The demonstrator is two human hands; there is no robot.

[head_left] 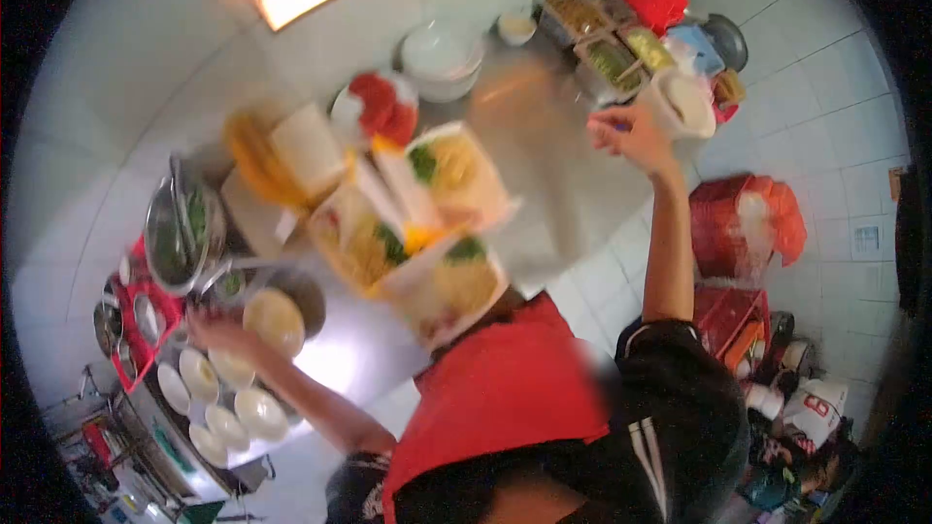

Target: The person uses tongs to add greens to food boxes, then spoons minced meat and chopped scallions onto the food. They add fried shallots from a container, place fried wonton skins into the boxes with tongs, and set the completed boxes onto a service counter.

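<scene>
My right hand (636,141) is raised over the right end of the metal table, beside a white tub (691,102). Its fingers are pinched together, and what they hold, if anything, cannot be made out. My left hand (218,332) reaches to the left end, blurred, among white bowls (274,322) and close to a red basket (141,359). Its fingers do not show clearly. A small metal dish of chopped greens (231,281) lies just above it. Between my hands stand several open takeaway boxes (442,291) holding noodles and greens.
A plate of red food (383,109) and stacked white bowls (442,53) stand along the wall. Metal trays of toppings (612,63) fill the back right corner. At left is a large metal bowl (180,243) with tongs. A red bin (723,223) stands right of the table.
</scene>
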